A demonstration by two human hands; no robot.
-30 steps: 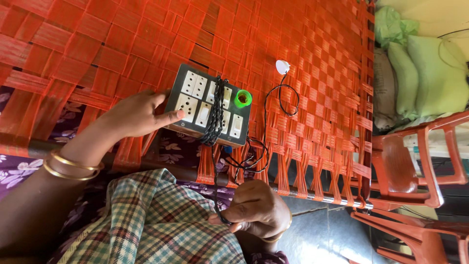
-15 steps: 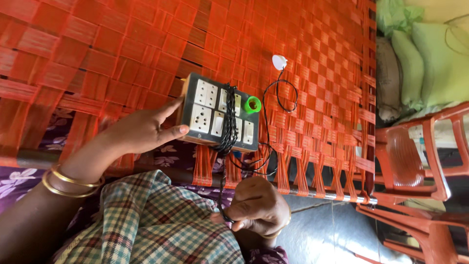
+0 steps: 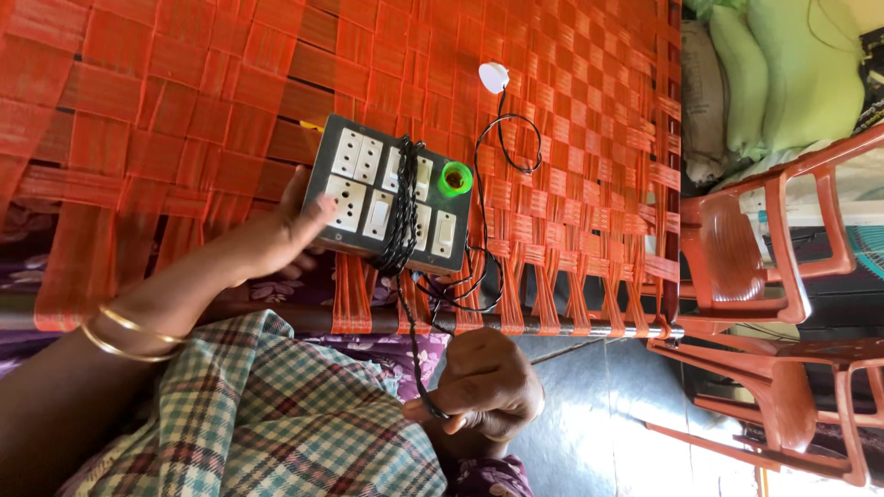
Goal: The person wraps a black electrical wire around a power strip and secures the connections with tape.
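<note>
A dark switchboard (image 3: pixel 387 204) with white sockets and switches and a green round holder (image 3: pixel 455 179) lies lifted over the orange woven cot (image 3: pixel 184 101). My left hand (image 3: pixel 281 237) grips its left edge, thumb on a socket. A black twisted cord (image 3: pixel 402 212) is wound around the board's middle and runs down to my right hand (image 3: pixel 483 387), which is closed on the cord near the cot's frame. A thin black wire (image 3: pixel 502 138) loops from the board to a white plug (image 3: pixel 494 76) on the webbing.
The cot's metal rail (image 3: pixel 552 328) runs along the lower edge of the webbing. Red plastic chairs (image 3: pixel 764 258) stand at the right, with green cushions (image 3: pixel 783 74) above them. A checked cloth (image 3: pixel 267 414) covers my lap. Grey floor (image 3: pixel 599 423) shows below.
My left hand has lifted and tilted the switchboard and now holds its edge. The cord is pulled tighter down to my right hand, which stays shut on it.
</note>
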